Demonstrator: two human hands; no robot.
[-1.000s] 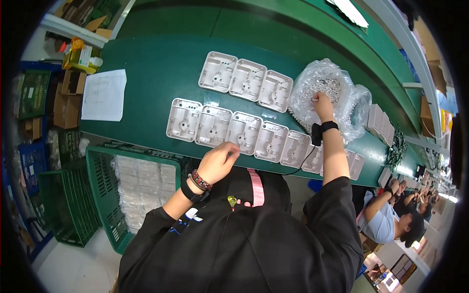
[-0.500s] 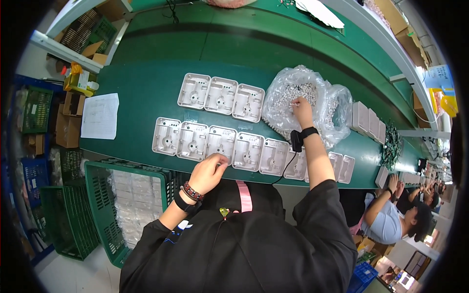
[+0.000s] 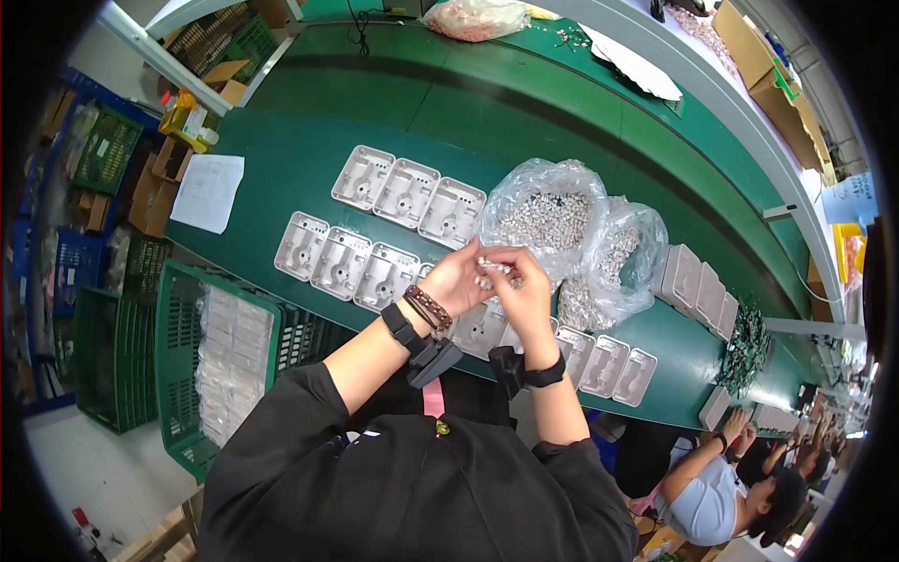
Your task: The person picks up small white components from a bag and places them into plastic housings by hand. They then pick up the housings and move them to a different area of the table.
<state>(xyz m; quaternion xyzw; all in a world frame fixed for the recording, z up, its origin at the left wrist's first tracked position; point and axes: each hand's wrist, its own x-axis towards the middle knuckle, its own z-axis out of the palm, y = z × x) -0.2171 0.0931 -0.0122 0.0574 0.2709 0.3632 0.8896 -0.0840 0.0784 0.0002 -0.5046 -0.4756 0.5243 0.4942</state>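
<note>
My left hand (image 3: 456, 281) and my right hand (image 3: 525, 292) meet above the front row of housings. Several small white parts (image 3: 486, 280) show between them. The right hand's fingers are curled in around these parts, while the left hand is half closed beside them, its fingertips partly hidden. Beneath the hands is a row of light grey plastic housings (image 3: 387, 276), open side up; a few are covered by my hands and wrists. Behind it, three more housings (image 3: 406, 193) stand side by side. Beyond my right hand, an open clear plastic bag (image 3: 511, 178) holds a heap of small white parts (image 3: 552, 220).
A second clear bag (image 3: 646, 272) of parts adjoins the first. Stacked grey housings (image 3: 695, 281) and a dark green pile (image 3: 746, 347) lie to the right. A paper sheet (image 3: 208, 192) is at left, above a green crate (image 3: 169, 375). A co-worker (image 3: 712, 496) works at far right.
My right hand has come out of the bag, back and left, to meet my left hand. The left hand has risen from the front row toward the right. The view has shifted.
</note>
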